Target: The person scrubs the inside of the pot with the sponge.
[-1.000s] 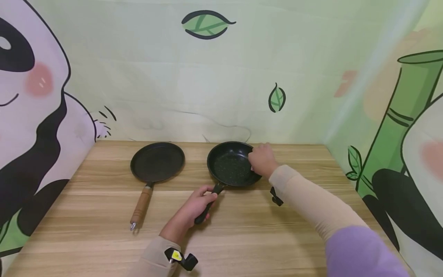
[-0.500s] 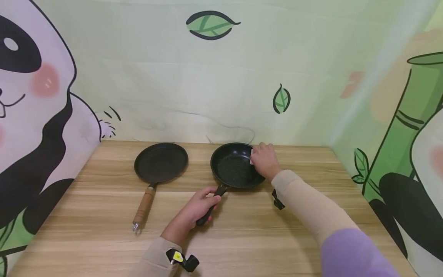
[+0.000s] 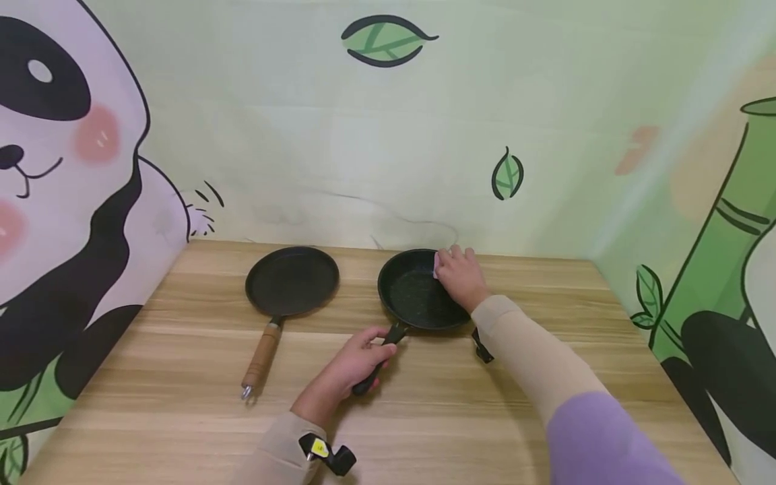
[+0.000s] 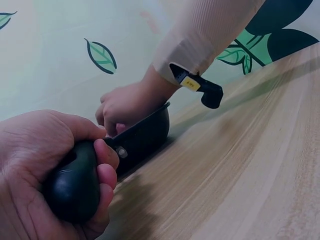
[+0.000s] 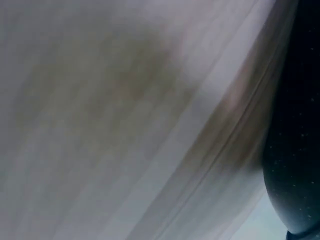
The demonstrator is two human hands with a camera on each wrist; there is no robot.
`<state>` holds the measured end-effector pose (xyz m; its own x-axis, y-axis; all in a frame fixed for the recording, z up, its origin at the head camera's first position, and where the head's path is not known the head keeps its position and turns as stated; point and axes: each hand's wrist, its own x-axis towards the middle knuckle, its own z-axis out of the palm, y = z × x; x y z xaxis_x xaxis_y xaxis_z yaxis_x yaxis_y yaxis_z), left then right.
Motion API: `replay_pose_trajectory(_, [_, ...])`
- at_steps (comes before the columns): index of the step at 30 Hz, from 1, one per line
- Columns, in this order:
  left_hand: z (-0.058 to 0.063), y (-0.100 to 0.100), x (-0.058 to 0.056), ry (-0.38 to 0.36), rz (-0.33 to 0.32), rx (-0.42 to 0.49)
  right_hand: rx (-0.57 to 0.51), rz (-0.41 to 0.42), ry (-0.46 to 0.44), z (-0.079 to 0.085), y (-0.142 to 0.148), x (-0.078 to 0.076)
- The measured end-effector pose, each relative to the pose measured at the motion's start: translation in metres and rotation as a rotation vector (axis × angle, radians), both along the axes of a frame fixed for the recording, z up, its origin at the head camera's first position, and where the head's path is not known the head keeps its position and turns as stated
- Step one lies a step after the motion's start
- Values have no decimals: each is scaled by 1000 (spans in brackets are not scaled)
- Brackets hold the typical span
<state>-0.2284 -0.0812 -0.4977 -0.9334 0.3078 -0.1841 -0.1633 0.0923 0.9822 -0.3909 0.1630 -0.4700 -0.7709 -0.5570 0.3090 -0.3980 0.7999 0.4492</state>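
Observation:
A black frying pan (image 3: pixel 415 296) lies on the table at the middle of the head view. My left hand (image 3: pixel 358 360) grips its black handle (image 3: pixel 368 380), fingers and thumb wrapped round it, as the left wrist view shows close up (image 4: pixel 72 185). At the pan's far right side, my right hand (image 3: pixel 463 277) reaches over the rim and holds a small pink pad (image 3: pixel 436 265) against the inside. Most of the pad is hidden under the fingers; cloth or sponge, I cannot tell. The right wrist view catches only the pan's speckled outer wall (image 5: pixel 295 150) and blurred tabletop.
Left of the frying pan lies a flat black griddle pan (image 3: pixel 292 279) with a wooden handle (image 3: pixel 262 353) pointing towards me. The wood-grain table (image 3: pixel 485 431) ends at a printed backdrop (image 3: pixel 291 135) behind both pans. Wrist cameras (image 3: pixel 330 455) sit on my sleeves.
The right hand has slid a little leftwards and away along the pan's inside, and more of the pink pad shows. The left hand keeps its grip. The head view has swung slightly left.

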Motion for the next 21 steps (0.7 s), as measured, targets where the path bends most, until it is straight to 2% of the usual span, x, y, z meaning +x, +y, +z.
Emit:
replay_pose_trajectory(5, [-1,6,1,-13,13,-1,24,18,16,-2,4,-2])
replay_pose_trajectory(10, [-1,9,3,-29,45,19,63,-10,-32,9,7,3])
replay_pose_trajectory(14, [0,9,4,-37,70,20,124,-81,-130,23,7,13])
replay_pose_trajectory(21, [2,8,2,-30,98,9,207,-218,-349,50,-1,40])
